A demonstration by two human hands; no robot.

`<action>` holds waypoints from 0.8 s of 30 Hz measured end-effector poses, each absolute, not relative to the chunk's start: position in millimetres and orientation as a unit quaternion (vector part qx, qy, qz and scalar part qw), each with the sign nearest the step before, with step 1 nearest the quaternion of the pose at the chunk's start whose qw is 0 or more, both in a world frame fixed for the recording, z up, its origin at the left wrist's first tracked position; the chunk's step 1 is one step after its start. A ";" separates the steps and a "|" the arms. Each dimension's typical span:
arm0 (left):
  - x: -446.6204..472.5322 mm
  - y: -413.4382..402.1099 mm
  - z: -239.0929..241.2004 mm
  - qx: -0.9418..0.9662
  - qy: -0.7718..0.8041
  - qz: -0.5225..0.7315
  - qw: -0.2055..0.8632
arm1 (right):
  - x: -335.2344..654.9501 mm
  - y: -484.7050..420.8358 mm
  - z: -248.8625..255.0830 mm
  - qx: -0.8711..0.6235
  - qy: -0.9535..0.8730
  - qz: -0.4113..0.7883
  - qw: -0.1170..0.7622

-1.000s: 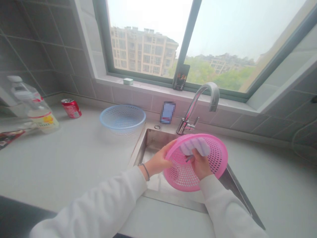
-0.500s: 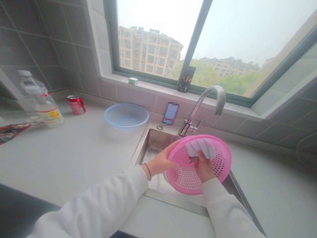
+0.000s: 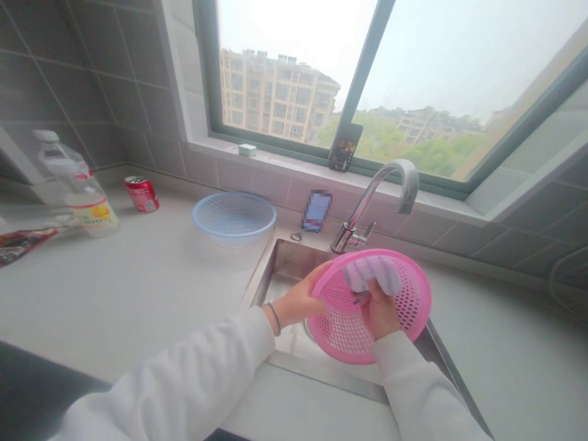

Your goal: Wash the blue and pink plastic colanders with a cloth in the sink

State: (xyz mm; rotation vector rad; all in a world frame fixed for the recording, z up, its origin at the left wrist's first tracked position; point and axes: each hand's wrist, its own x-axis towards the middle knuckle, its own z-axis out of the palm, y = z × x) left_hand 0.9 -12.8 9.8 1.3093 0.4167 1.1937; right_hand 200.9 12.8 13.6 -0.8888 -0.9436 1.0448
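Note:
A pink plastic colander [image 3: 346,346] is held tilted over the steel sink [image 3: 294,361], its open side facing me. My left hand [image 3: 298,300] grips the rim on its left side, thumb inside and the other fingers hidden behind. Inside the colander, my right hand [image 3: 381,311] is closed on a pale cloth with purple stripes [image 3: 373,274], which lies against the upper inner wall. Some of the right fingers are hidden by the cloth and the hand itself.
Behind the sink stands a curved chrome faucet [image 3: 367,199], with a blurred phone [image 3: 316,210] beside it. Left of the sink are a blue basket [image 3: 234,233], a red can [image 3: 141,194] and plastic bottles [image 3: 89,205]. A small green box [image 3: 247,150] sits on the windowsill.
Almost nothing differs. The colander's right side and my right hand have shifted very slightly; both hands keep the same grips.

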 end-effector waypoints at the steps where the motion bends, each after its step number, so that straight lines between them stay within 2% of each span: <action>1: 1.3 -12.9 9.1 0.567 0.181 0.520 0.613 | 201.7 13.9 13.3 -0.393 -0.402 0.467 0.683; 3: 1.6 -13.3 7.6 0.573 0.184 0.520 0.606 | 201.4 12.5 12.4 -0.409 -0.417 0.462 0.667; 8: -0.6 -13.1 5.1 0.579 0.223 0.510 0.595 | 195.2 -0.4 14.0 -0.440 -0.575 0.415 0.551; 10: -0.8 -12.3 4.5 0.582 0.222 0.509 0.594 | 194.2 -0.6 16.0 -0.440 -0.565 0.415 0.561; 14: 1.2 -11.0 2.3 0.588 0.189 0.516 0.594 | 196.8 10.2 16.6 -0.414 -0.432 0.437 0.672; 16: 2.1 -11.4 1.3 0.587 0.192 0.520 0.591 | 198.0 13.8 14.5 -0.408 -0.405 0.440 0.689; 24: -0.2 -15.3 6.4 0.580 0.225 0.507 0.597 | 190.1 2.3 11.7 -0.428 -0.512 0.460 0.586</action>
